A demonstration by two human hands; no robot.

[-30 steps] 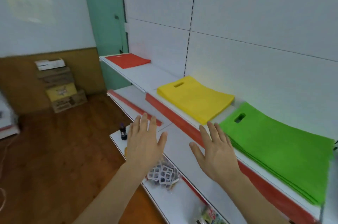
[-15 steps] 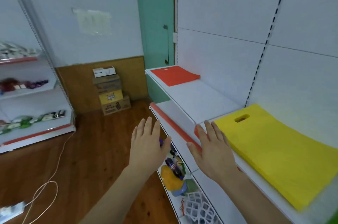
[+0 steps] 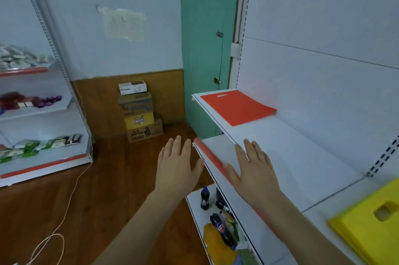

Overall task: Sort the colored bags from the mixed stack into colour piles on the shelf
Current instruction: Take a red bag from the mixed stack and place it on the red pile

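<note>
Head view: both hands empty before the shelf.
Left hand and right hand flat, fingers spread. Orange bag flat at far end; yellow bags stacked at near right, handle slots visible.

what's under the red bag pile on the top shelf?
The red bag pile lies flat on the white shelf at its far end. Bare shelf surface shows around it; the part beneath it is covered. How many bags it holds cannot be told.
</note>
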